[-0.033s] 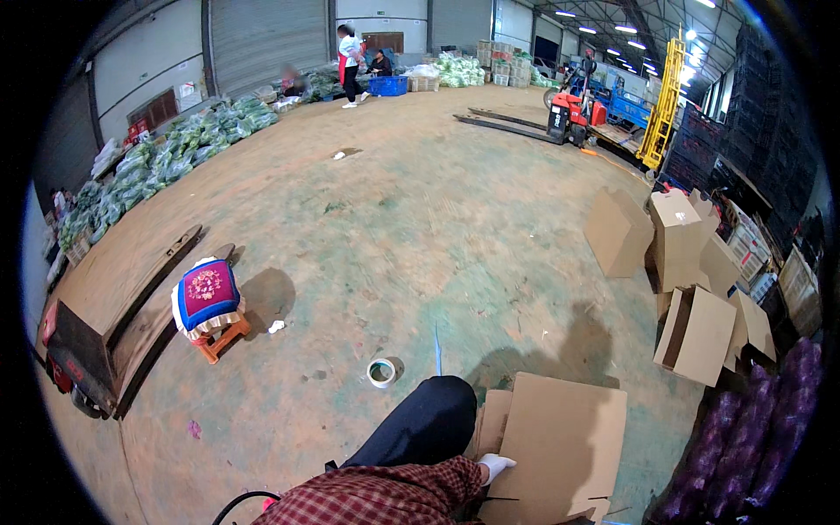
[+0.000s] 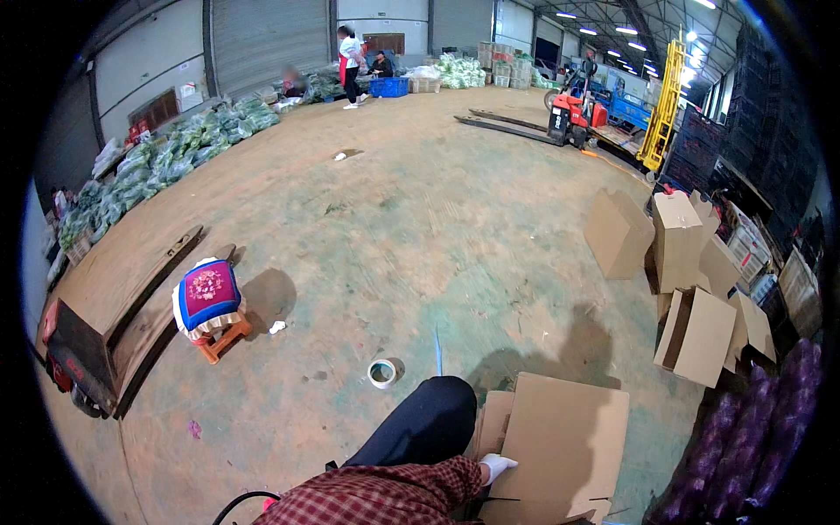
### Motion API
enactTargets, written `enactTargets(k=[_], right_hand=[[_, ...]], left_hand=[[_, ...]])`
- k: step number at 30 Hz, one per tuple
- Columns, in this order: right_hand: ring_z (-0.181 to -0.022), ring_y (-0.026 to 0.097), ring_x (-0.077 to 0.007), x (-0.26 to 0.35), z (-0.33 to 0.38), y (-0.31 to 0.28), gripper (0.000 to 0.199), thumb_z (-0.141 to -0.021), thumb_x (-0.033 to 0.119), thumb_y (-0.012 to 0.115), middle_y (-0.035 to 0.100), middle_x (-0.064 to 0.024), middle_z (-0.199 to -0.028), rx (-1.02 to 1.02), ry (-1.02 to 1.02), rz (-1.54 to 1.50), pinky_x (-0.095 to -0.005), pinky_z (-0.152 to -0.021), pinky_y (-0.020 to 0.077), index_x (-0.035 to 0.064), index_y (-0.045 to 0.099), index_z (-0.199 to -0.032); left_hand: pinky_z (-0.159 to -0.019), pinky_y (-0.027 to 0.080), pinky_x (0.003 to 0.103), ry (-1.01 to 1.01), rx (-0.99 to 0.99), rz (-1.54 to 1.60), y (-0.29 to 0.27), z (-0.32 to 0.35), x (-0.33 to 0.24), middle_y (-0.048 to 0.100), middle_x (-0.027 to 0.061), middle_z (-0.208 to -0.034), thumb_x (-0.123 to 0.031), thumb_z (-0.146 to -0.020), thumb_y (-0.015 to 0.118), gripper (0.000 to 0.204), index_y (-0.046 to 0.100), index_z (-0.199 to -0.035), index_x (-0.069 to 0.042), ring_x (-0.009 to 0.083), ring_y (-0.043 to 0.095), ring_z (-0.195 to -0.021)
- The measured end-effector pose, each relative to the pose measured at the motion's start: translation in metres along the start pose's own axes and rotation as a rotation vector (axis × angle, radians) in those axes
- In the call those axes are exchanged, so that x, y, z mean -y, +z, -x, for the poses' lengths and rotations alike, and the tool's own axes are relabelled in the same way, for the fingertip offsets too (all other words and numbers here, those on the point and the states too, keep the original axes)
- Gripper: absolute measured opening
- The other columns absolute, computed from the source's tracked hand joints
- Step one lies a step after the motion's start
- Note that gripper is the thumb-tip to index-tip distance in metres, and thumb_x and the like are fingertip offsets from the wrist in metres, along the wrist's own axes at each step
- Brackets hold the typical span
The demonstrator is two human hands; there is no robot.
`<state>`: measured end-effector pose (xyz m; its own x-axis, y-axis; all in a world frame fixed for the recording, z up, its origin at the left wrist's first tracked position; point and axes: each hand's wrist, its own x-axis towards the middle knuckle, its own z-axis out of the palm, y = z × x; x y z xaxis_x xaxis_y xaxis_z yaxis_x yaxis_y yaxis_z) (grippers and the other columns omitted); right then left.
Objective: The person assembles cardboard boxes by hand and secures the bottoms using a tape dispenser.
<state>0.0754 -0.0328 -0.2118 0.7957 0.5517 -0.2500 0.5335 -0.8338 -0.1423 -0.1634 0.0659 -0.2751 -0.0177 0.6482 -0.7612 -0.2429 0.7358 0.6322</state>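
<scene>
A white-gloved hand, my left hand [image 2: 497, 466], reaches across from the plaid sleeve [image 2: 420, 486] and is closed on the left edge of a brown cardboard box [image 2: 560, 437]. The box lies folded at the lower right of the head view, its big panel facing up with slits near the bottom. A narrower flap [image 2: 495, 420] shows along its left side. My bent knee [image 2: 429, 407] in dark trousers is just left of it. My right hand is outside the picture. A roll of tape [image 2: 381, 374] rests on the floor beyond my knee.
Left stand a stool [image 2: 210, 302] with a cushion and a pallet jack [image 2: 83, 359]. Opened cardboard boxes [image 2: 696, 337] and purple net sacks [image 2: 744, 437] are at right. Farther off are bagged greens [image 2: 175, 144], a red pallet truck [image 2: 569, 118] and a standing person [image 2: 350, 66].
</scene>
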Motion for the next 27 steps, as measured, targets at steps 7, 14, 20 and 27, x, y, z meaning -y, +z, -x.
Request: enactTargets(k=[7,14,20,27], right_hand=[[-0.087,0.056,-0.0244,0.008,-0.002,0.004,0.046,-0.061,0.038,0.067,0.06,-0.0123,-0.093,-0.012,-0.06,-0.039,-0.0374,-0.079,0.0455,0.0056,0.06,-0.094],[-0.088,0.053,-0.024,0.012,-0.005,0.003,0.042,-0.069,0.027,0.064,0.058,-0.0133,-0.096,-0.02,-0.124,-0.126,-0.0351,-0.081,0.0439,0.0011,0.055,-0.1],[-0.09,0.05,-0.0236,0.025,-0.014,-0.008,0.038,-0.076,0.018,0.061,0.055,-0.0142,-0.099,-0.058,-0.194,-0.437,-0.0331,-0.083,0.0426,-0.0028,0.051,-0.106],[-0.098,0.049,-0.0282,0.115,0.084,-0.151,0.041,-0.081,0.012,0.059,0.052,-0.02,-0.108,-0.02,-0.599,-1.083,-0.0349,-0.091,0.0377,-0.0053,0.045,-0.115]], left_hand=[[-0.078,0.043,0.028,0.227,0.162,0.039,0.011,0.018,-0.017,0.061,0.0106,-0.101,-0.032,-0.077,0.063,0.044,0.057,-0.106,0.002,0.0188,0.057,-0.09],[-0.067,0.044,0.034,0.719,-0.119,-0.288,0.003,0.102,-0.148,0.062,0.0181,-0.079,-0.039,-0.079,0.057,0.045,0.06,-0.089,0.005,0.0255,0.059,-0.073],[-0.061,0.041,0.032,0.929,-0.211,-0.548,-0.018,0.148,-0.214,0.055,0.0131,-0.068,-0.04,-0.082,0.055,0.046,0.056,-0.086,0.006,0.0199,0.048,-0.062],[-0.09,0.038,0.037,1.212,0.052,-0.845,0.015,0.217,-0.198,0.048,0.0219,-0.115,-0.04,-0.082,0.047,0.053,0.047,-0.115,0.002,0.0361,0.047,-0.104]])
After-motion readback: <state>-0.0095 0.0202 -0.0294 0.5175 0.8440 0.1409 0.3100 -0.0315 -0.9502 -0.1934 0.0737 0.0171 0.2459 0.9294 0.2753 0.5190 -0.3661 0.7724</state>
